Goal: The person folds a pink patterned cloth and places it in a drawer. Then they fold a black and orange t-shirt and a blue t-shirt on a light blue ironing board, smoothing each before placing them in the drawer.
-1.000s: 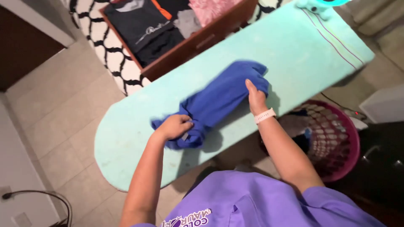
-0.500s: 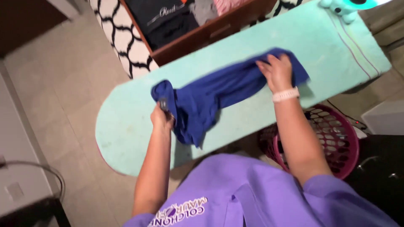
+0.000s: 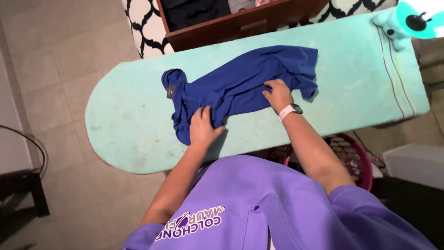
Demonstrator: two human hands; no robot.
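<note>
**Setting: home laundry corner**

Domestic room. Turquoise padded ironing board (image 3: 138,125); open wooden drawer (image 3: 240,21) of folded clothes; pink plastic laundry basket (image 3: 356,159) beneath the board; black-and-white patterned rug (image 3: 143,28); beige tiled floor (image 3: 60,60); plush toy (image 3: 393,25) on the board's end.

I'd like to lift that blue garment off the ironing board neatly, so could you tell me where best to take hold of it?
Probably the far right end of the blue garment, gripped from above: there its edge lies flat and open on the ironing board, clear of both hands. The left hand and right hand press its bunched near side, and the left end is twisted.
</note>
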